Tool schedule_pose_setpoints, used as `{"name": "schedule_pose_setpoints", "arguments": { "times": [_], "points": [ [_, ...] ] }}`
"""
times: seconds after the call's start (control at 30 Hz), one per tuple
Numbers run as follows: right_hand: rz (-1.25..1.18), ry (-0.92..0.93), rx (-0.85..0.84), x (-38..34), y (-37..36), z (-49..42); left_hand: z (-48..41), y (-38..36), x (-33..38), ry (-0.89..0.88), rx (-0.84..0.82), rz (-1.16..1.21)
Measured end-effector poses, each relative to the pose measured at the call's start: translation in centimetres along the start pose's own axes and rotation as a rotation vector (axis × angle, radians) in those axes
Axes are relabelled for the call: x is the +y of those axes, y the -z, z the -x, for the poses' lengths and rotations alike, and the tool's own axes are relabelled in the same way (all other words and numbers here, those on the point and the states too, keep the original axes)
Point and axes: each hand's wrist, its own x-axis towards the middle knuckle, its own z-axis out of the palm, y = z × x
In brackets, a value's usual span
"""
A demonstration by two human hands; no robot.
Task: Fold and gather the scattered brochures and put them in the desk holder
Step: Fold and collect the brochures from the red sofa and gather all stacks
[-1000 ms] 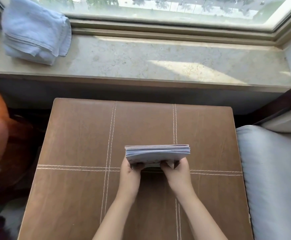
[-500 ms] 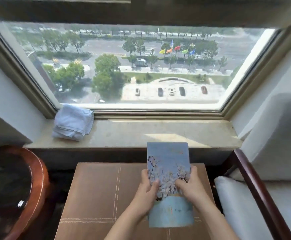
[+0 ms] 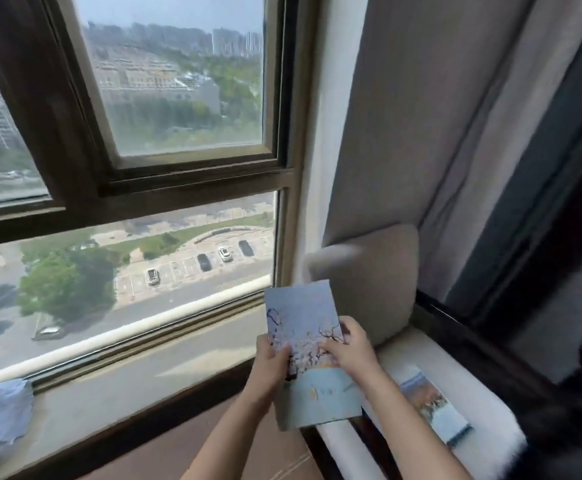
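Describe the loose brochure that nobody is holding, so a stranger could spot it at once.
Start at the big window and go right to the pale armchair beside it. On its seat cushion lies a narrow brochure with a landscape photo. Unlike the blue stack gripped by the left hand and right hand, it lies flat and alone, untouched.

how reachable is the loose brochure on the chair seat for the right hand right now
Probably yes, once freed: the right hand and left hand both grip the held brochures. The loose brochure lies uncovered on the chair seat beside the right forearm, with nothing over it or in between.
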Motion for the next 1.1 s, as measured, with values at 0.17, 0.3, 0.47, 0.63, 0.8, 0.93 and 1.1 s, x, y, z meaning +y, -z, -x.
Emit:
{"name": "schedule_pose_setpoints", "arguments": {
  "times": [0.17,0.3,0.47,0.63,0.8,0.93,1.1],
  "points": [
    [-0.058,-0.008,0.147,0.6,10.6,1.6,0.2,-10.4,2.6,-0.020,-0.135,-0.026],
    [-0.072,-0.040,0.239,2.6,19.8,2.2,1.0,-19.9,3.3,-0.038,-0.218,-0.052],
    [-0.022,-0.069,0.237,6.7,31.6,0.4,1.8,-32.5,2.7,0.017,-0.248,-0.012],
    [0.055,-0.064,0.227,8.9,40.5,-2.6,1.4,-41.7,3.7,0.021,-0.223,-0.056],
    [0.093,-0.116,0.127,11.7,43.6,-6.5,0.1,-45.4,2.2,0.103,-0.105,-0.095],
    [0.190,-0.175,0.015,16.7,43.4,-10.4,-2.9,-46.8,-2.2,0.256,-0.006,-0.317],
    [0.330,-0.301,-0.072,26.3,41.6,-14.6,-6.6,-48.8,-10.9,0.397,0.043,-0.365]
  ]
}}
